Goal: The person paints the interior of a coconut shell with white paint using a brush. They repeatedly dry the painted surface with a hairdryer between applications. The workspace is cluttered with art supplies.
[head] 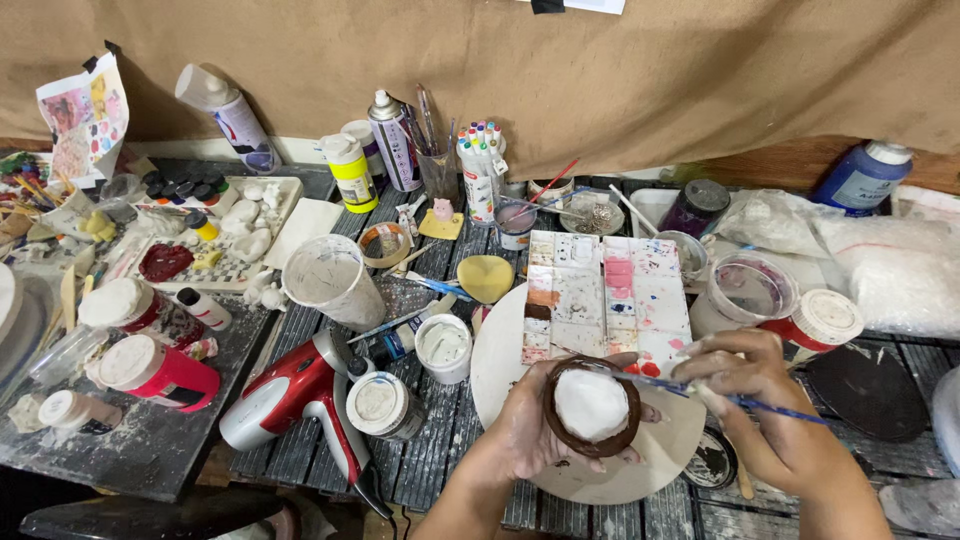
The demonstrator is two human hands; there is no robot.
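My left hand (525, 425) cradles a small round piece (591, 406), white in the middle with a brown painted rim, over a round white board (500, 350). My right hand (765, 400) grips a thin blue-handled paintbrush (775, 408) whose tip rests at the upper right of the brown rim. Just beyond both hands lies a white compartment palette (605, 295) stained with pink, brown and red paint.
A red and silver hair dryer (290, 395) lies at the left. Paint jars (150, 370), a white cup (330, 280), spray cans (395, 140), a marker holder (480, 165) and a clear tub (745, 290) crowd the slatted table. A plastic bag (890, 260) is at right.
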